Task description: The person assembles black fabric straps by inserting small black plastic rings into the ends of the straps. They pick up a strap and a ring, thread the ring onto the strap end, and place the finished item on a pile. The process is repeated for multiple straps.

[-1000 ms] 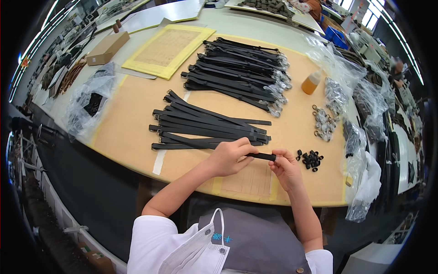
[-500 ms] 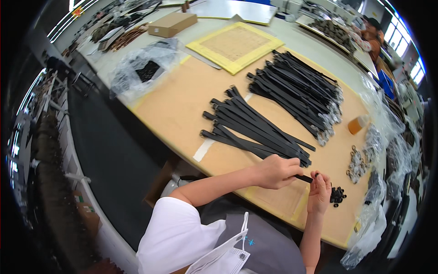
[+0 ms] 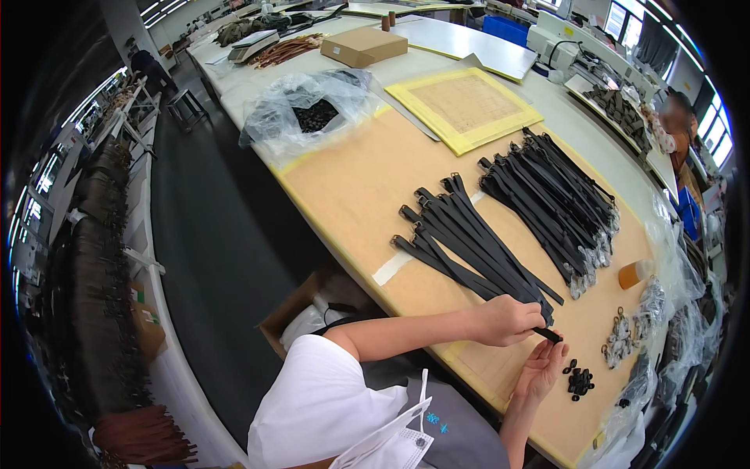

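Note:
My left hand (image 3: 506, 320) is closed around a black strap (image 3: 547, 334) near its end, which sticks out to the right past the fingers. At that tip, the fingertips of my right hand (image 3: 539, 370) pinch the strap; whether a small loop is on it cannot be made out. Just right of my right hand lies a pile of small black loops (image 3: 580, 383). Beyond my left hand, several black straps with metal buckles (image 3: 461, 238) fan out on the tan board (image 3: 344, 195). A denser bundle of black straps (image 3: 547, 205) lies farther right, its near ends covered in clear wrapping.
Right of the loops are wrapped metal rings (image 3: 617, 342) and a cup of amber liquid (image 3: 634, 273). Crumpled clear plastic (image 3: 676, 320) runs along the right edge. A plastic bag of black pieces (image 3: 312, 113), cardboard box (image 3: 364, 47) and yellow-edged panel (image 3: 466, 105) sit farther back. A person (image 3: 678, 129) is far right.
The view has shifted, so the table sits farther right and lower in it. My right hand has turned, its palm more upward and fingers under the strap's end; my left hand keeps its grip.

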`<state>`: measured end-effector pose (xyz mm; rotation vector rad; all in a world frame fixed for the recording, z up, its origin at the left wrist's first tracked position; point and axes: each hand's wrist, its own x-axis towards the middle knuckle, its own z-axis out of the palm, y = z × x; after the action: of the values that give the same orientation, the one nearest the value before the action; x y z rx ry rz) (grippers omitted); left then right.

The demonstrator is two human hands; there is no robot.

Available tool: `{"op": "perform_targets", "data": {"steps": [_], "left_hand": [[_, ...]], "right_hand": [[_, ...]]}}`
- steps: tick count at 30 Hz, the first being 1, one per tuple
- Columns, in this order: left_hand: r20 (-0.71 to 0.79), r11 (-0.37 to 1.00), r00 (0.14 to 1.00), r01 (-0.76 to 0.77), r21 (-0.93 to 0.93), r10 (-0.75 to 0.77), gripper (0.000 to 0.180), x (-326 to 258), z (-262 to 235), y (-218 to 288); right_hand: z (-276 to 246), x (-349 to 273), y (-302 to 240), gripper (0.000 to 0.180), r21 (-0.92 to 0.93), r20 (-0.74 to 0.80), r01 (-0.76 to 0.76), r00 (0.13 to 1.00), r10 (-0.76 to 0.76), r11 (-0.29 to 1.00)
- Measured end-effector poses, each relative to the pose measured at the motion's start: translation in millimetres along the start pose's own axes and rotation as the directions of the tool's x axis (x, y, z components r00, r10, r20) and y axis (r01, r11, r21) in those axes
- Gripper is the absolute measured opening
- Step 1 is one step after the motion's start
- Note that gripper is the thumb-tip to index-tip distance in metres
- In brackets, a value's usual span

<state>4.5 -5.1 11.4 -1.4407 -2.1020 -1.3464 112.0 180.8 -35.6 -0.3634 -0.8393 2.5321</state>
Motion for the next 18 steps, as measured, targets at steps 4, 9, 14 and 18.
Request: {"op": "perform_targets", "data": {"steps": [4, 9, 14, 18], "left_hand": [[-0.01, 1.0, 1.0, -0.018, -0.02, 0.018, 0.019, 2.7, 2.9, -2.9], [0.005, 1.0, 1.0, 0.003, 0.023, -0.003, 0.022, 5.1, 0.7, 0.0], [0.081, 0.996, 0.996, 0.045, -0.079, -0.039, 0.028, 10.3, 3.7, 1.1], [0.158, 0.991, 0.987, 0.063, -0.12, -0.044, 0.037, 7.0, 11.0, -4.1]], "right_hand": [[-3.8, 3.2, 0.2, 0.015, 0.059, -0.024, -0.029, 0.999, 0.03, 0.998], [14.0, 2.8, 7.6, 0.016, 0.113, -0.001, -0.043, 0.999, 0.043, 0.993], [26.3, -0.7, 7.9, 0.023, -0.043, 0.025, -0.102, 0.994, 0.104, 0.994], [35.4, -6.7, -0.7, 0.03, -0.196, 0.039, -0.159, 0.985, 0.17, 0.968]]}}
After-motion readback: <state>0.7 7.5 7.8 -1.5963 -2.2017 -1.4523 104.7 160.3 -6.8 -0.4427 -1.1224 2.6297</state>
